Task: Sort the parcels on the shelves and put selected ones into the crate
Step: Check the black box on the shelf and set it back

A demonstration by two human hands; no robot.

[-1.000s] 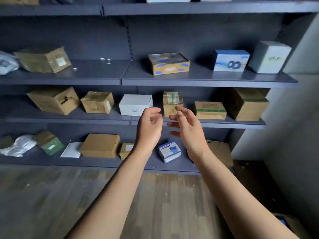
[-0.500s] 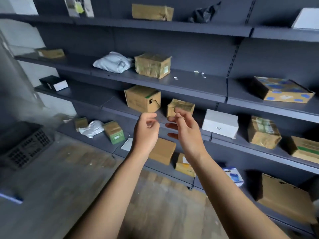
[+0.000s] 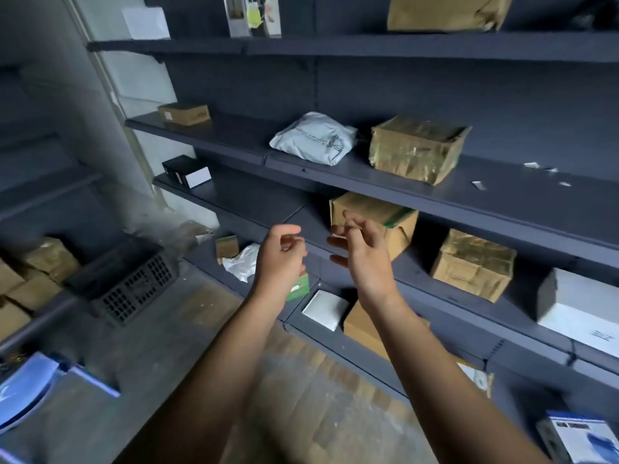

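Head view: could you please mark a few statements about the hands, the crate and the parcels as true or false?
1. Both the left hand and the right hand hold nothing. True.
2. The dark crate sits low, to the left of the hands. True.
3. The white mailer bag lies right of the taped brown box on their shelf. False: it lies left of it.
4. The right hand grips the green-taped box. False: its fingers are loosely curled in front of that box, holding nothing.
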